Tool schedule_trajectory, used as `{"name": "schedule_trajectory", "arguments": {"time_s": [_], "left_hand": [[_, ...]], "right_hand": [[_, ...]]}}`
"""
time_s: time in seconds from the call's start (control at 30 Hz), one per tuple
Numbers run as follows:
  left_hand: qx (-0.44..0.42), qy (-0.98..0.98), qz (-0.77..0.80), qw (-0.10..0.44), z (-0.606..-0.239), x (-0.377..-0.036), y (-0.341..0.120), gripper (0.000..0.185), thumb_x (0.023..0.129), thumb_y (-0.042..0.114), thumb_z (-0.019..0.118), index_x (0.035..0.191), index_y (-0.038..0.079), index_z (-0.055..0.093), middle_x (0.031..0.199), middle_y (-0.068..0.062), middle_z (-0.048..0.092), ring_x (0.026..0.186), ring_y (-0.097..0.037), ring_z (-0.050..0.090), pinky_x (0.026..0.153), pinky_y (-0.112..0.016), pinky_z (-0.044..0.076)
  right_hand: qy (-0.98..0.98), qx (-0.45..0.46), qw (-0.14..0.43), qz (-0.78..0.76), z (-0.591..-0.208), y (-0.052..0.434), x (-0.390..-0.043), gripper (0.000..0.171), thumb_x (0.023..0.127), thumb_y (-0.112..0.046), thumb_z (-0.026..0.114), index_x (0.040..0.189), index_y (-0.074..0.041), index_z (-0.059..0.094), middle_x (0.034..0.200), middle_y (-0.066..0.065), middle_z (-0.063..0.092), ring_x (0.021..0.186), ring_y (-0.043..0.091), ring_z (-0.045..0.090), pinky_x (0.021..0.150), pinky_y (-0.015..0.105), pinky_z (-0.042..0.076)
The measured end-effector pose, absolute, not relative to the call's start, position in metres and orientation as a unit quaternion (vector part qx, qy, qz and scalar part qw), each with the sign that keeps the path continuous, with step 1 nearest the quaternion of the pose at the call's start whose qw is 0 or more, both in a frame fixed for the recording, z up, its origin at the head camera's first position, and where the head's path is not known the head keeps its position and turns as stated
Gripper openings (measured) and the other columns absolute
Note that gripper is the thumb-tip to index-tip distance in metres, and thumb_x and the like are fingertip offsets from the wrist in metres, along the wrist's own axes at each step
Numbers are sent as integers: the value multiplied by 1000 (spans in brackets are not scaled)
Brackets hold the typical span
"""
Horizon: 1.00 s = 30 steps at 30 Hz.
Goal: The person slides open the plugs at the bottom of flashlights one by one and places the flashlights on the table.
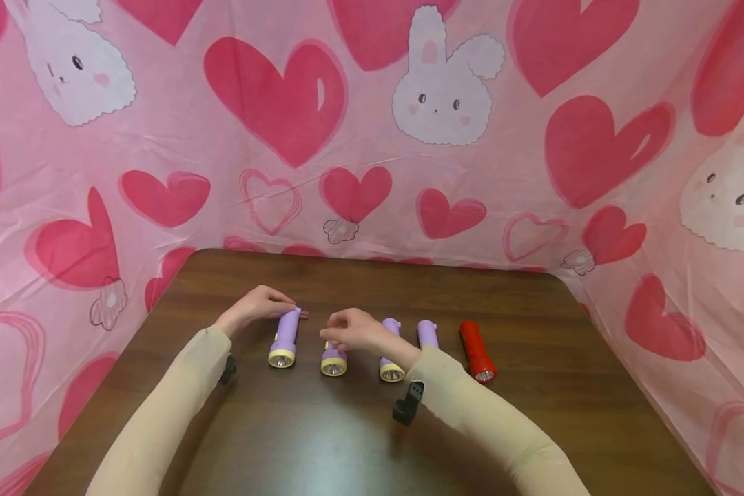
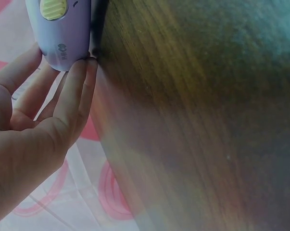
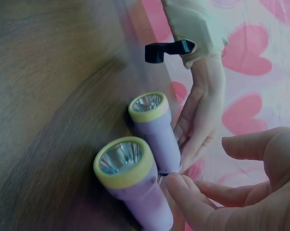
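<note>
Five small torches lie in a row on a dark wooden table (image 1: 533, 427), lenses toward the person. The leftmost purple torch (image 1: 284, 339) has its far end met by the left hand (image 1: 257, 303), fingers (image 2: 77, 91) straight and relaxed against the butt, touching rather than gripping. Just beside it, the second purple torch (image 1: 333, 362) lies under the right hand (image 1: 350, 329), whose curled fingertips (image 3: 183, 190) pinch at its body. Two more purple torches (image 1: 390, 358) (image 1: 428, 333) follow to the right, then a red torch (image 1: 477, 351) at the row's end. Pink sheeting printed with hearts and rabbits (image 1: 440, 89) hangs behind the table
</note>
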State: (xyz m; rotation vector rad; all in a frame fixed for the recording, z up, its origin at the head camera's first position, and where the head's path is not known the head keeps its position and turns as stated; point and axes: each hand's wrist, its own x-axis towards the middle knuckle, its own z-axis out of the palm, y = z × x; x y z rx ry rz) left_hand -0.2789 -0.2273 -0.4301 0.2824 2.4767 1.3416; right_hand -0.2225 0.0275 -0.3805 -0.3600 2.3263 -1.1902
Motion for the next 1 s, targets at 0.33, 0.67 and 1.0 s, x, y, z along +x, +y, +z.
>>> {"name": "schedule_trajectory", "arguments": {"time_s": [0.33,0.67,1.0], "left_hand": [[116,867,461,152,-432,-280,-229,35,94,18,67,117,-9,68,119,-27,69,98,-24,68,94,-45,56],[124,878,437,152,-435,-280,-233,38,94,26,68,119,-3,69,121,-22,70,104,-25,66,93,-41,56],[152,877,433,144,-435,-278,-236,37,95,27,67,120,1,70,121,-19,71,111,-28,65,100,-49,50]], "right_hand": [[863,-100,231,-438,-386,39,-226,44,93,-21,68,125,8,59,108,17,69,87,20,72,74,27,61],[865,-80,242,-432,-393,45,-228,48,94,-23,68,127,9,57,99,13,68,81,16,69,73,27,61],[862,-63,256,-432,-397,48,-226,30,94,-22,67,106,5,64,79,6,64,65,9,61,71,28,61]]}}
